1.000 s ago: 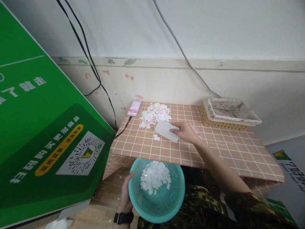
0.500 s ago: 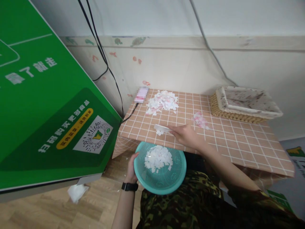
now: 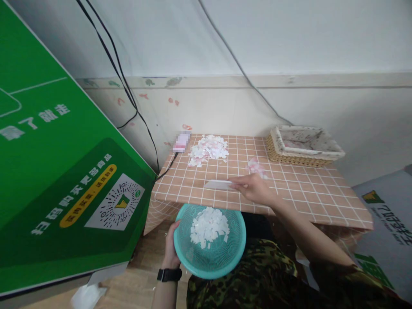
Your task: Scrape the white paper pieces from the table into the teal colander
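My left hand [image 3: 173, 246] grips the left rim of a teal plastic colander [image 3: 210, 268], just below the table's front edge. White paper scraps [image 3: 209, 225] lie in a heap inside it. Pinched in my right hand [image 3: 252, 188] is a flat white card [image 3: 219, 184], low over the tablecloth near the front edge; whether it touches the cloth I cannot tell. Farther back sits a larger pile of white and pinkish paper scraps [image 3: 209, 149]. A small patch of pink and white scraps [image 3: 256, 168] lies beyond my right hand.
The checked brown tablecloth [image 3: 309, 193] covers the table. A lined wicker basket [image 3: 302, 159] stands at the back right. A phone-like, blurred-out object [image 3: 182, 141] lies back left with a black cable [image 3: 170, 166]. A green cabinet [image 3: 80, 189] stands close on the left.
The few scraps beside the card's edge on the cloth no longer show there. My right hand still holds the card and my left the colander. The camera view has shifted.
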The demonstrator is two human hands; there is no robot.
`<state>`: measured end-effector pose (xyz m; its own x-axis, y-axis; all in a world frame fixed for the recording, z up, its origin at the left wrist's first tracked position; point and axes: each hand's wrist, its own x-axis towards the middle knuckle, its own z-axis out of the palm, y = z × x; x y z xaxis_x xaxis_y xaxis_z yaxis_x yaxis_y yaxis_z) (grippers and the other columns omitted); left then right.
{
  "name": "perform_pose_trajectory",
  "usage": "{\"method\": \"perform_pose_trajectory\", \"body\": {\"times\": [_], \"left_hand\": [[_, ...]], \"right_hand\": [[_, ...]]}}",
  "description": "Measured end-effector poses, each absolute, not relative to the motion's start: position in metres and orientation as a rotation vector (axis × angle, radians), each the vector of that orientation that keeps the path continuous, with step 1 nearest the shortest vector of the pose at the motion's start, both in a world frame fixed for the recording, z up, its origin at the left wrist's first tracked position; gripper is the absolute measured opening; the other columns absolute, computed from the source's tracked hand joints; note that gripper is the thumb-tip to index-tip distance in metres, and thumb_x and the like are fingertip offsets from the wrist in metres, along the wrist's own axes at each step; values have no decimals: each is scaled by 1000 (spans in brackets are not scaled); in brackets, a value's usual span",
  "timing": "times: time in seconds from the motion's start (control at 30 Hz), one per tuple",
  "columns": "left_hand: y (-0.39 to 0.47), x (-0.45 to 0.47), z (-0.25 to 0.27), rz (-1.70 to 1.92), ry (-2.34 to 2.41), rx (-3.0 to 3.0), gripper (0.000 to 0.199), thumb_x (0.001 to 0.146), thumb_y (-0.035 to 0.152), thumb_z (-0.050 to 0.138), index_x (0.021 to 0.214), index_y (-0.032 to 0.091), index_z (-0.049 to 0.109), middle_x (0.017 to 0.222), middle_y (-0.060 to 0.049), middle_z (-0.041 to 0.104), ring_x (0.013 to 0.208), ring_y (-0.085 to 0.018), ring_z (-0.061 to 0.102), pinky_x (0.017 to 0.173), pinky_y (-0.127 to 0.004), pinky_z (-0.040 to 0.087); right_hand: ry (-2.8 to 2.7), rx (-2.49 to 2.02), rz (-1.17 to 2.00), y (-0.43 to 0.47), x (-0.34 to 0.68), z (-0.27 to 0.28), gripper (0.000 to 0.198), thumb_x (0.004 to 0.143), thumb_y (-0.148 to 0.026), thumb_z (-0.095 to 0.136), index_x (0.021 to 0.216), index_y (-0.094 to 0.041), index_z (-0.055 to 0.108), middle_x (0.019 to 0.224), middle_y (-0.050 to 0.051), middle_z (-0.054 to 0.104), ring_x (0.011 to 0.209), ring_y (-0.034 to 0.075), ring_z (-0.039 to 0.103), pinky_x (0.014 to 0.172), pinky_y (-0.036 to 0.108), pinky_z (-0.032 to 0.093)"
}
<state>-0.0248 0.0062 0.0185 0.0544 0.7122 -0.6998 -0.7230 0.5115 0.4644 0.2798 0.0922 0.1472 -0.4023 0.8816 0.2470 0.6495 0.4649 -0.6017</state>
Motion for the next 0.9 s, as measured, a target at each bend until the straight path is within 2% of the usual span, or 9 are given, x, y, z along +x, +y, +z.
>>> {"method": "perform_pose_trajectory", "body": {"times": [0.1,0.2,0.4,0.63,0.9], "left_hand": [[5,-26,16,1064,1059,-9,17,72,26,65,80,12,69,70,-7,74,62,-22,68,69,-37,54],[6,-24,16,1105,1114,-7,11,71,24,67,75,14,68,64,-4,73,60,-21,68,71,-36,54],[5,-16,21,1055,1159,-16,13,69,24,68,75,13,69,68,-7,74,77,-28,70,74,-39,55],[4,-6,19,1032,1183,17,16,70,26,68,77,12,69,71,-9,75,77,-28,70,73,-40,55],[5,14,-9,949,1135,-13,21,70,30,68,81,12,69,72,-8,75,75,-27,70,75,-39,54]], "right_hand": [[-1969,-1511,388,133,324,153,27,82,-30,57,104,-24,72,95,5,73,77,20,67,68,31,49],[-1928,-1589,387,175,364,158,29,78,-29,61,103,-19,72,91,7,73,79,22,67,71,31,49],[-1998,-1660,373,229,396,156,29,74,-25,64,100,-18,74,87,6,74,79,22,67,71,28,48],[-2112,-1564,414,232,391,137,24,75,-22,61,95,-22,75,87,4,74,76,21,68,68,26,47],[-2213,-1461,566,224,403,141,22,74,-21,62,91,-23,76,80,0,74,69,18,67,61,22,47]]}}
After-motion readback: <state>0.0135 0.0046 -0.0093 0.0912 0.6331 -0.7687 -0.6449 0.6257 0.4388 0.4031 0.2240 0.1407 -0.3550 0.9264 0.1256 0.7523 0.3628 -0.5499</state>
